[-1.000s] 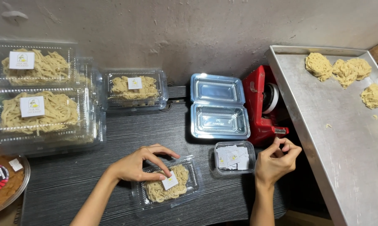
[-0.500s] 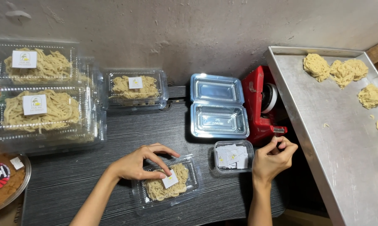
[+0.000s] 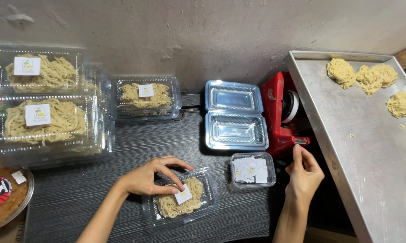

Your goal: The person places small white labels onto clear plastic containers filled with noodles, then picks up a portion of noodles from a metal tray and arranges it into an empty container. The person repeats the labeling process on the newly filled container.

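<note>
Far left: your stacked clear boxes of noodles (image 3: 50, 121), each with a white label, and a round tub (image 3: 5, 198) at the table (image 3: 95, 198) edge.
Left hand (image 3: 144, 177): fingers spread, fingertips pinning a small white label (image 3: 183, 196) onto the closed noodle box (image 3: 180, 198) at the front of the table. Press it flat from the middle outward and keep it square to the lid.
Centre: open empty clamshell (image 3: 236, 117); small tub of loose labels (image 3: 252, 169).
Right hand (image 3: 304, 173): fingers drawn together near the red tape dispenser (image 3: 281, 112); whether it holds anything I cannot tell.
Far right: metal tray (image 3: 347, 148) of noodle nests (image 3: 360, 76).
</note>
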